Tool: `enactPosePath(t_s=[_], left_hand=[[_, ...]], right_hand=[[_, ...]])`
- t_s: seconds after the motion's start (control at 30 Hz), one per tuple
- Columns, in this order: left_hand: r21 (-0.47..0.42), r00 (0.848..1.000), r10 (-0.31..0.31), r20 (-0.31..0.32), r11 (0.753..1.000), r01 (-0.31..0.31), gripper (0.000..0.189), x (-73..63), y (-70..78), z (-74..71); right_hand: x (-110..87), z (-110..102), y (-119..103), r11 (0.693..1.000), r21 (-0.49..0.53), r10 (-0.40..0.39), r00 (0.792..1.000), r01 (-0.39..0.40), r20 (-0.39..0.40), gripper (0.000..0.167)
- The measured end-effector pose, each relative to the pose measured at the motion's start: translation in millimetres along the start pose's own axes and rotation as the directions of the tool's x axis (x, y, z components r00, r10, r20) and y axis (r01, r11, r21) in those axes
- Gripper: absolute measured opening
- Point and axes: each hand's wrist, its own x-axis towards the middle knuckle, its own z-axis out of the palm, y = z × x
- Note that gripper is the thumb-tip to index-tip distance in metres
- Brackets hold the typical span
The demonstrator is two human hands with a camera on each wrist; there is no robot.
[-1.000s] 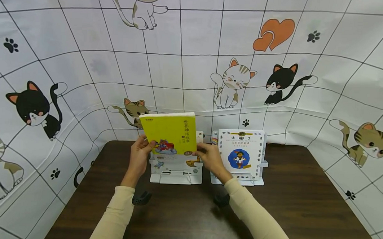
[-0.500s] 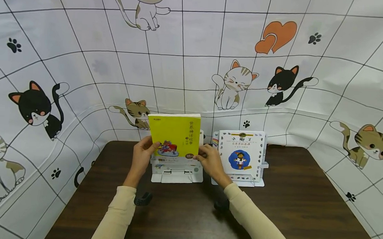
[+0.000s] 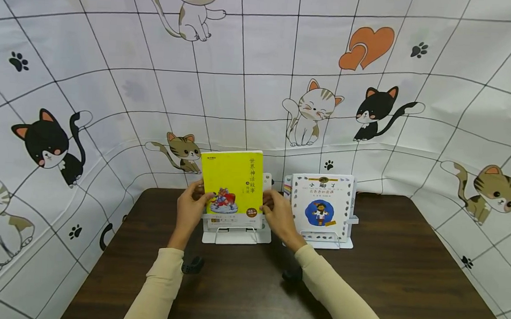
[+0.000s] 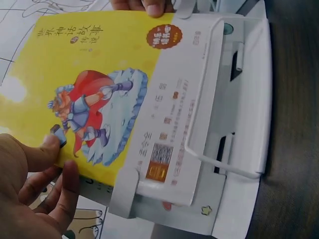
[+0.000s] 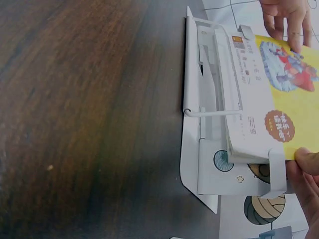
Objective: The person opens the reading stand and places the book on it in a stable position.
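A yellow-and-white book (image 3: 233, 177) leans upright on the left white book stand (image 3: 234, 238). My left hand (image 3: 189, 208) grips its left edge, thumb on the cover and fingers behind. At the opposite edge, my right hand (image 3: 280, 215) pinches the book low down. In the left wrist view the book's white lower band lies behind the stand's wire holder (image 4: 192, 124), and a side clip (image 4: 124, 193) overlaps its edge. The right wrist view shows the book's bottom corner inside the other side clip (image 5: 277, 172), with my right thumb on the cover.
To the right, a second white stand (image 3: 349, 243) bears a white book (image 3: 297, 200) with a blue round picture. Both stands are on a dark wooden table (image 3: 396, 282). A white sheet with printed cats (image 3: 314, 114) hangs behind the table.
The yellow book has come down into the left stand and stands straighter than the tilted pose of a second ago. Both hands have stayed at its side edges.
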Motion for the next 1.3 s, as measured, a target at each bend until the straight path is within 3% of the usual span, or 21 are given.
enactPosePath(t_s=[0.27,0.4,0.57,1.07,1.3], left_hand=[[0.059,1.000,-0.004,-0.013,0.998,0.005,0.032,-4.4,-5.4,-0.2],[0.094,1.000,0.011,-0.030,0.996,-0.008,0.025,-6.3,-6.8,-0.8],[0.078,1.000,0.014,-0.023,0.997,-0.012,0.022,-9.6,-5.6,-0.5],[0.059,0.999,0.018,-0.040,0.998,-0.016,0.022,-10.6,-12.3,-0.8],[0.072,0.996,-0.017,-0.091,0.997,0.024,0.020,-15.6,-18.3,-2.6]], right_hand=[[-4.3,1,2,0.999,-0.038,0.004,1.000,-0.004,-0.018,0.032],[-4.8,1,3,0.999,-0.053,-0.008,1.000,0.006,-0.026,0.025],[-4.6,0,3,0.998,-0.054,0.011,0.999,-0.013,-0.031,0.021],[-4.5,-1,2,0.999,-0.025,0.043,0.999,-0.043,0.009,0.032],[-9.0,-15,-8,0.997,0.006,0.077,0.996,-0.077,0.046,0.033]])
